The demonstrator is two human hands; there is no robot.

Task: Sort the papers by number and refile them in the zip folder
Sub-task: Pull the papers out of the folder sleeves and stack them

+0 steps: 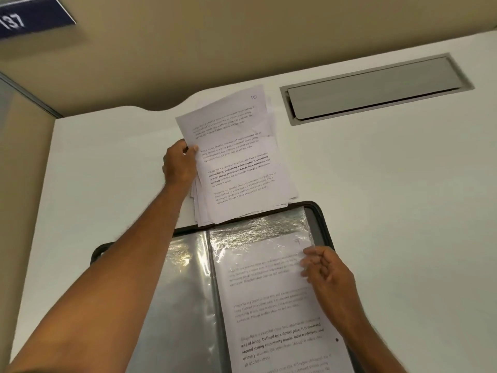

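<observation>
**Q:** Hands first: what is each one doing?

**R:** Two bare hands, both busy. Left hand point(179, 165) reaches out over the desk point(376, 200) and pinches the left edge of the top sheet point(236, 146), thumb on top, fingers curled beneath. Right hand point(326, 274) grips the right edge of the sleeve point(269, 286) near its upper corner, fingers bent around the plastic.

**Q:** Materials?

**R:** The top sheet is thin white paper, rectangular, printed in blocks of grey and bold text, with "10" handwritten at its corner. It lies on a loose, fanned stack point(207, 211), whose near edge overlaps the folder's rim. How many sheets are in it I cannot count. The folder point(320, 219) is open flat, with a dark rounded border. Inside are glossy, crinkled clear pockets that catch the light; two pages show, left and right. The right one holds one printed sheet.

**Q:** Its number?

**R:** Possibly a 9; glare blurs it.

**Q:** Anything else?

**R:** One smooth white desk, one grey rectangular hatch point(373, 88) set into it, one dark blue sign point(29, 16) reading "137", upper left.
</observation>
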